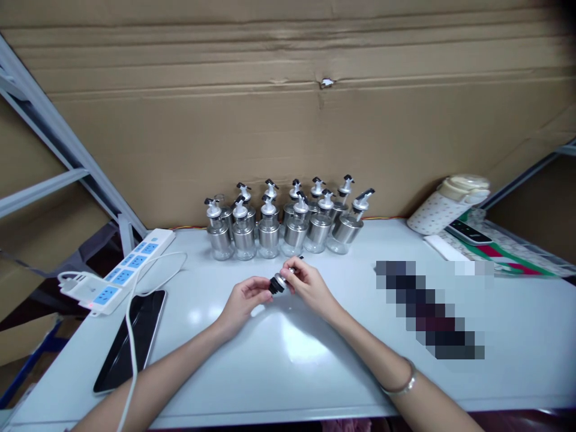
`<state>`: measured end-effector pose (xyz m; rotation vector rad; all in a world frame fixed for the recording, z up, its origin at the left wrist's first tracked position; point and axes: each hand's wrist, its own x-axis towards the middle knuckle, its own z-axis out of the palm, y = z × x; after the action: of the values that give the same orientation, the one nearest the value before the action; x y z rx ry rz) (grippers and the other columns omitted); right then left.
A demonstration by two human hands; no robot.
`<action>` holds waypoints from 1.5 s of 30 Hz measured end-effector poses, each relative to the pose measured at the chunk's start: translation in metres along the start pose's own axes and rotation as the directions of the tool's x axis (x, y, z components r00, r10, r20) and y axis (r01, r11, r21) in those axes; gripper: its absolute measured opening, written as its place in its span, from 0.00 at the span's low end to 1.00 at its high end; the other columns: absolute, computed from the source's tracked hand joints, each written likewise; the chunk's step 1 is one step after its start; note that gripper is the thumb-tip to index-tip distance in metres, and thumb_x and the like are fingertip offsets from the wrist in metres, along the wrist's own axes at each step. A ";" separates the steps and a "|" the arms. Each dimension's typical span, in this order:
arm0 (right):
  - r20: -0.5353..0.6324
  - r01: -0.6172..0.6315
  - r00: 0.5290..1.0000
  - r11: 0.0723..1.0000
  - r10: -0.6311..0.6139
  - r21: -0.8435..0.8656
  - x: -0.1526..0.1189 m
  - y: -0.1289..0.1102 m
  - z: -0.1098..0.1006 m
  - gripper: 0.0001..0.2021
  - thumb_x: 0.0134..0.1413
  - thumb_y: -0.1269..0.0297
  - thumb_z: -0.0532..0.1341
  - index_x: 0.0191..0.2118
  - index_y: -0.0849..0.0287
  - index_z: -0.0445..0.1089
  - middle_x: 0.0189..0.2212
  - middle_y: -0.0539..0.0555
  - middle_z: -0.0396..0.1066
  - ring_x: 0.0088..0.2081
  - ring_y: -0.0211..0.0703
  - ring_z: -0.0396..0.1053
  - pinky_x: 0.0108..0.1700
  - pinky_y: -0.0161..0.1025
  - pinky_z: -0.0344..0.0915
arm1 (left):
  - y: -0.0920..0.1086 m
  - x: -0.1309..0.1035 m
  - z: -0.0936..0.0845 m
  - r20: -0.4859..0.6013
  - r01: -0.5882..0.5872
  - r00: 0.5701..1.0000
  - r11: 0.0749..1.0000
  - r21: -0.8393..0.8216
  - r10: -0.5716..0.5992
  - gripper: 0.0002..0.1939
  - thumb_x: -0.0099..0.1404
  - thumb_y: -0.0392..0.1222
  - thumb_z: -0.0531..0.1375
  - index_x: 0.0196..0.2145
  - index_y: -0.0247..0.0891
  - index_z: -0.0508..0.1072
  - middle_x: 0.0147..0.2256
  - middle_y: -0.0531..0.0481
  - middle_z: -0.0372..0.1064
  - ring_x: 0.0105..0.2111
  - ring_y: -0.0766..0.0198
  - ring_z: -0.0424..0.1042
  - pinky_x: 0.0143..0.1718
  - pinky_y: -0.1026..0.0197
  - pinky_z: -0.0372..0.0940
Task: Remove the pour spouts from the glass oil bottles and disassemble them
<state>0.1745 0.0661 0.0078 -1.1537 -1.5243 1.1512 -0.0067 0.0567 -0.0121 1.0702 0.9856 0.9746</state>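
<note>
My right hand pinches a pour spout by its silver part, just above the middle of the table. The spout's ribbed black stopper end points left, where the thumb and fingers of my left hand close on it. My right fingers cover part of the spout. Behind my hands stand several glass oil bottles with steel sleeves, in two rough rows. Most carry the same kind of silver and black pour spout. The front bottle at the right end has its spout tilted to the right.
A white power strip with a cable and a black tablet-like slab lie at the left. To the right are a spotted flask, a black device and a pixelated dark area. A cardboard wall rises behind.
</note>
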 end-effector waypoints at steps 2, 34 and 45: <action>0.011 -0.017 1.000 1.000 0.017 0.008 -0.001 -0.001 0.000 0.13 0.53 0.52 0.58 0.30 0.58 0.62 0.17 0.44 0.62 0.21 0.35 0.60 0.27 0.33 0.56 | 0.000 0.000 0.000 -0.009 -0.016 1.000 1.000 -0.002 0.016 0.19 0.45 0.47 0.71 0.33 0.34 0.74 0.31 0.49 0.75 0.30 0.62 0.73 0.39 0.59 0.67; 0.339 -0.196 0.935 0.950 0.107 0.243 0.001 0.001 -0.005 0.20 0.45 0.47 0.65 0.30 0.60 0.63 0.23 0.51 0.73 0.25 0.39 0.73 0.32 0.38 0.68 | -0.002 -0.002 -0.004 -0.037 -0.158 0.986 0.986 0.043 0.160 0.16 0.47 0.49 0.69 0.30 0.35 0.78 0.33 0.47 0.76 0.35 0.57 0.74 0.42 0.56 0.68; 0.286 -0.015 0.958 0.996 -0.010 0.085 0.008 0.003 -0.015 0.17 0.52 0.47 0.59 0.33 0.59 0.65 0.30 0.50 0.64 0.34 0.40 0.65 0.39 0.40 0.64 | -0.005 -0.002 0.027 -0.054 -0.270 0.961 0.962 0.039 0.272 0.24 0.50 0.59 0.66 0.35 0.37 0.69 0.40 0.49 0.69 0.37 0.63 0.71 0.40 0.61 0.67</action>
<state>0.1885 0.0770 0.0087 -0.9612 -1.6711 1.4198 0.0191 0.0479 -0.0113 1.2310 0.9191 1.2230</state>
